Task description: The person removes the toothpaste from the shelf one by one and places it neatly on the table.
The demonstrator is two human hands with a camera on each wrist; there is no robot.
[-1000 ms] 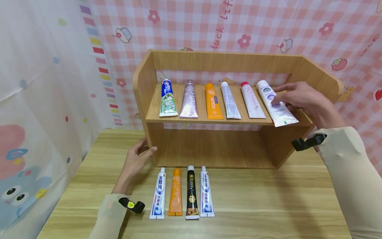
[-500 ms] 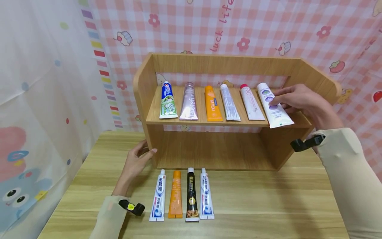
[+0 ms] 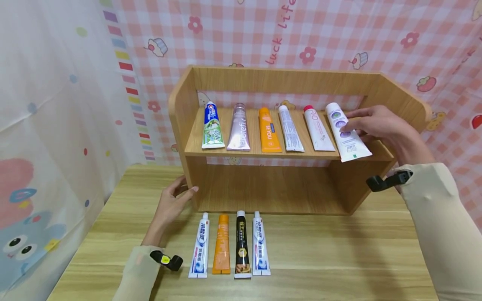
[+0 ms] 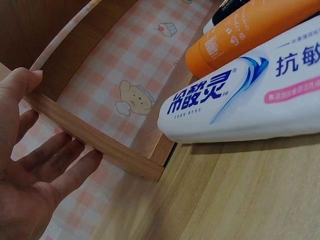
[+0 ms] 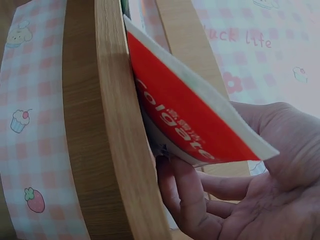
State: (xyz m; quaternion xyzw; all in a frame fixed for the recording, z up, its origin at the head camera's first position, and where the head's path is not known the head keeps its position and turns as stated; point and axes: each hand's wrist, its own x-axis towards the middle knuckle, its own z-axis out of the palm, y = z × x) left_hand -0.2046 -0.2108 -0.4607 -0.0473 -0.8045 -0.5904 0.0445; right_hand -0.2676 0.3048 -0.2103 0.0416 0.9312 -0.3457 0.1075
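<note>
My right hand (image 3: 382, 123) holds a white toothpaste tube (image 3: 350, 144) at the right end of the upper shelf, thumb on its printed front. The tube's flat end juts past the shelf's front edge. In the right wrist view its red back (image 5: 170, 107) reads Colgate, and fingers (image 5: 187, 195) curl beneath it. My left hand (image 3: 173, 200) grips the left side panel of the wooden rack (image 3: 271, 79), thumb at the front edge; in the left wrist view the fingers (image 4: 75, 172) lie along the panel's other side.
Several tubes lie along the upper shelf, from a blue-green one (image 3: 212, 127) to a pink-capped one (image 3: 319, 129). Before the rack, on the wooden table (image 3: 320, 259), lie two white-blue tubes, an orange tube (image 3: 221, 246) and a black tube (image 3: 242, 246). Patterned cloth (image 3: 241, 33) hangs behind.
The white tube's flat end has swung slightly left, toward the pink-capped tube, with my right hand still holding it. My left hand has stayed at the side panel.
</note>
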